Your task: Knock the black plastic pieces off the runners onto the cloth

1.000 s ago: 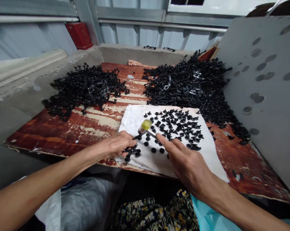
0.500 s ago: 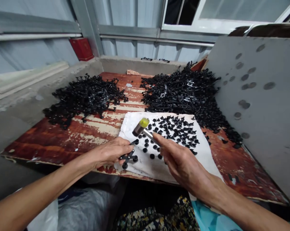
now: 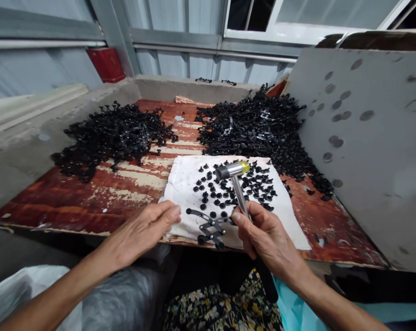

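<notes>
My right hand [image 3: 266,232] is wrapped round the metal handle of a small mallet [image 3: 232,171], its head with one black end and one yellow end held above the white cloth [image 3: 180,184]. Below the mallet lies a black scissor-style linkage [image 3: 212,226] with crossed bars and round ends, near the cloth's front edge. To the left of the linkage, my left hand [image 3: 149,232] rests at the cloth's edge, fingers stretched out and holding nothing. Several small black studs with round bases [image 3: 203,207] are spread over the cloth; the mallet covers some.
Two heaps of black linkages lie on the worn red-brown table: a left pile [image 3: 114,133] and a larger right pile [image 3: 252,126]. A grey spotted panel [image 3: 373,161] borders the right side. A red box [image 3: 106,64] sits on the ledge at the back left.
My left hand has let go of the black linkage, which now lies on the cloth, and has drawn back left. The mallet in my right hand has turned, its head shifting right.
</notes>
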`<state>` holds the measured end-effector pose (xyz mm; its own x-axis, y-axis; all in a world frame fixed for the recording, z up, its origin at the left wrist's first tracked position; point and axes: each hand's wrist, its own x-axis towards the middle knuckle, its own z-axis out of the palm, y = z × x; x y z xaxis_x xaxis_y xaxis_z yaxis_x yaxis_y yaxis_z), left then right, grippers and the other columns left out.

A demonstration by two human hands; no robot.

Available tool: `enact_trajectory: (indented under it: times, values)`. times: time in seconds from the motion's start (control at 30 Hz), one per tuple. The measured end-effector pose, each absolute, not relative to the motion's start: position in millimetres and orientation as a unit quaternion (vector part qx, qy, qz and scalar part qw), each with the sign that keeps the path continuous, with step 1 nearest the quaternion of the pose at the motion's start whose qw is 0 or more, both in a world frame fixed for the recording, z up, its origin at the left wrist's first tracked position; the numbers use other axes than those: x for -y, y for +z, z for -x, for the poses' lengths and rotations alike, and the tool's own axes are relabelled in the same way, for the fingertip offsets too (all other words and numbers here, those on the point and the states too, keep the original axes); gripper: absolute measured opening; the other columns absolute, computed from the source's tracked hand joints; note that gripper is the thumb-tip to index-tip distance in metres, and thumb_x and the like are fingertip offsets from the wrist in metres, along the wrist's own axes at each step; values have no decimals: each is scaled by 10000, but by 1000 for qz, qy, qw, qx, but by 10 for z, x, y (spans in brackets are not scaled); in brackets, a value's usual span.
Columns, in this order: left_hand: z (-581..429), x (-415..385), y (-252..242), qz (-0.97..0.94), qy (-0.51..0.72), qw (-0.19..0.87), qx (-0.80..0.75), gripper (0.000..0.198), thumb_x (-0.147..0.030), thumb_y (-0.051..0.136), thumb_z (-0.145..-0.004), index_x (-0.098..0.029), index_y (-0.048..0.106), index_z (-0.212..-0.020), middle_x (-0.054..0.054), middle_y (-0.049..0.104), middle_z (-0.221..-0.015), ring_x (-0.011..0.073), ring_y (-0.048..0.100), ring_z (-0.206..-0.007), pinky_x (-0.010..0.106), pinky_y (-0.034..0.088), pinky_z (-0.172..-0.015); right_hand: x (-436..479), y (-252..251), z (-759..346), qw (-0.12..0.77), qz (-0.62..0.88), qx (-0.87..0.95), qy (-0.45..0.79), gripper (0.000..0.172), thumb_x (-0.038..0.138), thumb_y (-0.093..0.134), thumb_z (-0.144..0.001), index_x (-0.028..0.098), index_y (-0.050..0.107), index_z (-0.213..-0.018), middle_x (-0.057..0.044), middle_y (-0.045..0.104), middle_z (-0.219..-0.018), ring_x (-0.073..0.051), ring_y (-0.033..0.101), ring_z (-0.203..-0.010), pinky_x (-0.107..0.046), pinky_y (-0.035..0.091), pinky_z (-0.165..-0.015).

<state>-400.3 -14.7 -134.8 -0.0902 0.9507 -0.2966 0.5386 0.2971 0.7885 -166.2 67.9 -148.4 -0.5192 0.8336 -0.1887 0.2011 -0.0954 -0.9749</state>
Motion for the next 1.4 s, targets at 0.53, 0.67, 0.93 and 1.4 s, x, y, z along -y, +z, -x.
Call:
enact_trajectory:
  times: [0.53, 0.67, 0.93, 1.4]
  values:
    - [3695, -131, -1354, -435, 274, 564, -646, 487, -651, 567, -672, -169, 519, -719, -7, 565, -605, 85, 447, -460, 214, 339, -462, -552, -1605, 1581, 278, 403, 650, 581, 325, 517, 522, -912, 201, 547, -839, 94, 348, -502, -78, 295, -402, -225, 220, -381]
    - [3768, -230, -1377, -447, 252, 565, -646, 454, -619, 559, -671, -169, 495, -682, -31, 528, -570, 50, 373, -399, 178, 226, -384, -616, -1649, 1439, 303, 429, 647, 553, 319, 510, 549, -903, 205, 536, -809, 89, 376, -502, -76, 309, -387, -226, 218, -370]
    - [3784, -291, -1415, -470, 247, 558, -638, 424, -574, 552, -708, -154, 507, -671, -38, 508, -554, 31, 357, -394, 165, 215, -389, -611, -1721, 1350, 291, 457, 616, 572, 384, 579, 561, -860, 206, 505, -791, 101, 350, -467, -70, 295, -375, -207, 212, -378]
    - [3780, -304, -1444, -474, 239, 552, -643, 420, -580, 534, -699, -160, 513, -693, -36, 508, -552, 45, 356, -401, 181, 230, -411, -646, -1798, 1355, 292, 468, 590, 590, 400, 596, 582, -826, 205, 506, -788, 107, 338, -478, -58, 295, -369, -182, 221, -362]
